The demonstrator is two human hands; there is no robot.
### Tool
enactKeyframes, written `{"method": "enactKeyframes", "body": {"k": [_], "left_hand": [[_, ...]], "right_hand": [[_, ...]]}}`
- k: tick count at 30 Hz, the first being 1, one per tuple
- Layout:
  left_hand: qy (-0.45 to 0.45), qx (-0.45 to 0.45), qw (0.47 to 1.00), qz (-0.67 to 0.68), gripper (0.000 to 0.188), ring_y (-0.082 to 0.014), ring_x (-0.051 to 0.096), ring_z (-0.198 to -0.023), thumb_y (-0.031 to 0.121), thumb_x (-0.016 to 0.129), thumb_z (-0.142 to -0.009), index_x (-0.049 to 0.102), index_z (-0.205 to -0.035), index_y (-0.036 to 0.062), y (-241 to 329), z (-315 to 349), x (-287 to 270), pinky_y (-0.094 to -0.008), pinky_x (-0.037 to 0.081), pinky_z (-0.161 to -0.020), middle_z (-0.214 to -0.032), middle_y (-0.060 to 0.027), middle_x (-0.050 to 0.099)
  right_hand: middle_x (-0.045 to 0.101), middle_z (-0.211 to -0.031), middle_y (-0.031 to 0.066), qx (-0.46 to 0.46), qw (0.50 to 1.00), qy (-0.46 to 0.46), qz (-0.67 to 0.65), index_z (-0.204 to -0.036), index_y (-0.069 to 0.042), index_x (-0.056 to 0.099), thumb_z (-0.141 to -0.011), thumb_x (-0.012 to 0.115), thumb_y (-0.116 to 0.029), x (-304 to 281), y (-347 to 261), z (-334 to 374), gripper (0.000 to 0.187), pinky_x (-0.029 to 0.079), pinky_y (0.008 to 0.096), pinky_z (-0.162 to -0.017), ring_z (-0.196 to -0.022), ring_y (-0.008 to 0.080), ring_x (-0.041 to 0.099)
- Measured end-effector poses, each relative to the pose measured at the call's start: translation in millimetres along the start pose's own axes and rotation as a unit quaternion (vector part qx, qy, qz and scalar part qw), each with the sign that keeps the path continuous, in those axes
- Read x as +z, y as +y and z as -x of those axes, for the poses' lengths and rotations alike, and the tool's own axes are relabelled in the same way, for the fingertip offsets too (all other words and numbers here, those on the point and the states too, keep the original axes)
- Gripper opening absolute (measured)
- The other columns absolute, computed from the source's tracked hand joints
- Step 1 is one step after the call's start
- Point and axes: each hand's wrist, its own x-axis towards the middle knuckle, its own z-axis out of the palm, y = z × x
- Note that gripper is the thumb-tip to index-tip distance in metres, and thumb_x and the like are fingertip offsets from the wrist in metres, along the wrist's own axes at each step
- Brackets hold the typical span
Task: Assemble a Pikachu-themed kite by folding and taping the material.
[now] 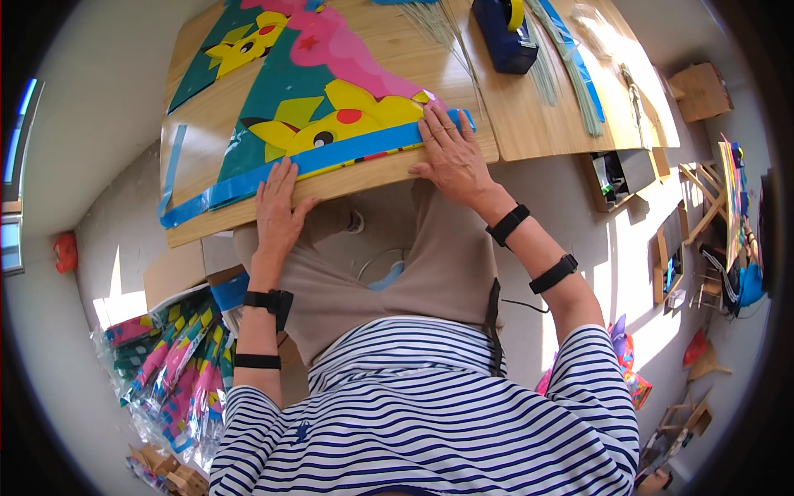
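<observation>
A printed plastic sheet (331, 54) in green and pink, with a yellow cartoon figure (376, 114), lies on the wooden table (347, 183). Along its near edge runs a strip of blue tape (356, 149), reaching past the sheet at both ends. My left hand (279, 211) rests on the strip left of the middle, its fingertips against the tape and the fingers stretched out. Flat near the strip's right end lies my right hand (453, 159), fingers extended over the tape and the sheet's corner. Neither hand grips anything.
Another piece of tape (172, 165) sticks to the table's left side. A dark blue tape dispenser (506, 41) with a yellow roll stands at the far right, beside bundles of thin rods (571, 74). Left of my legs are plastic-wrapped colourful bundles (169, 364). Open boxes (620, 182) sit on the right.
</observation>
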Motion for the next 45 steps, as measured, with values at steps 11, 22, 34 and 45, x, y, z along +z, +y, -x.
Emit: {"method": "enactKeyframes", "body": {"k": [11,22,34,45], "left_hand": [[0.025,0.011,1.000,0.011,0.064,-0.0312,0.042,-0.146,0.027,0.077,-0.088,0.057,-0.144,0.0044,-2.8,1.8,-0.1,-0.0516,0.029,-0.120,-0.157,-0.0109,0.048],[0.067,0.005,0.998,-0.014,0.047,-0.0334,0.052,-0.128,0.020,0.076,-0.087,0.067,-0.131,0.0079,-0.3,-2.5,-2.0,-0.0481,0.039,-0.107,-0.133,-0.0148,0.057],[0.084,0.027,0.996,0.025,0.035,-0.0328,0.058,-0.112,0.018,0.075,-0.085,0.071,-0.118,0.0059,-11.8,-13.1,-7.7,-0.0458,0.046,-0.097,-0.116,-0.0108,0.062],[0.111,0.021,0.994,0.009,0.036,-0.0325,0.057,-0.116,0.018,0.076,-0.084,0.070,-0.118,0.0062,-9.2,-8.1,-7.0,-0.0457,0.046,-0.098,-0.117,-0.0101,0.062]], "right_hand": [[0.032,-0.166,0.0133,0.049,0.997,-0.008,0.060,-0.156,-0.001,0.037,-0.100,0.048,-0.057,5.2,37.4,19.2,0.080,0.010,0.0547,-0.126,-0.157,0.0297,0.022],[0.055,-0.129,0.0151,-0.024,0.997,0.016,0.076,-0.135,0.003,0.056,-0.089,0.070,-0.030,-4.6,45.3,1.5,0.058,0.030,0.0500,-0.121,-0.129,0.0347,0.050],[0.063,-0.117,0.0150,-0.063,0.993,0.018,0.098,-0.130,0.000,0.060,-0.091,0.071,-0.024,-10.6,42.7,-0.9,0.047,0.028,0.0583,-0.121,-0.116,0.0323,0.057],[0.049,-0.152,0.0195,-0.104,0.990,0.053,-0.082,-0.146,0.003,0.050,-0.092,0.071,-0.036,-17.0,-68.2,-58.6,0.070,0.033,0.0490,-0.119,-0.142,0.0366,0.044]]}}
